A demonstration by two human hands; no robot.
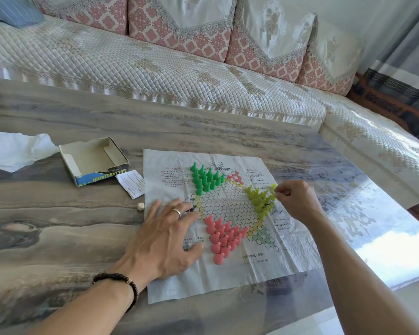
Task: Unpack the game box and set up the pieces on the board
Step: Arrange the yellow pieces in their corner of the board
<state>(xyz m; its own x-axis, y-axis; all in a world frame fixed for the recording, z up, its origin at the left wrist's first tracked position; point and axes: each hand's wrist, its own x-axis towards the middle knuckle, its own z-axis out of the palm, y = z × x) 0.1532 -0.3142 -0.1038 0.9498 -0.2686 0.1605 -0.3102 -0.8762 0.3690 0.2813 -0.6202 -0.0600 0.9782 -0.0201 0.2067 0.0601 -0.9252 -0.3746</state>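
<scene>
Board [230,269] first: it was a thin printed sheet, creased along its folds, spread on the bench [58,213] in front of the sofa [155,68]. It looked light and limp, likely to slide or wrinkle under a nudge, so it wanted holding flat rather than lifting by an edge. The left hand [162,240] did that, fingers straight and spread, pressing on the sheet's left side.

Next in size, the game box [94,163] sat open and looked empty, just beyond the sheet's left corner, with a small paper slip [131,183] beside it and a pale die [140,206] lying nearer the person.

The pieces stood in three clusters on the sheet: green pieces [206,178] at the far left, pink pieces [224,238] nearest the person, yellow pieces [259,199] at the right. They appeared to be small, hard, light plastic pegs with broad bases and narrow tops, easily toppled by a brush of a finger; the narrow top seemed the natural place to pinch.

The right hand [295,200] was doing so, thumb and fingertips curled on one yellow peg [273,187] at the cluster's far edge.
</scene>
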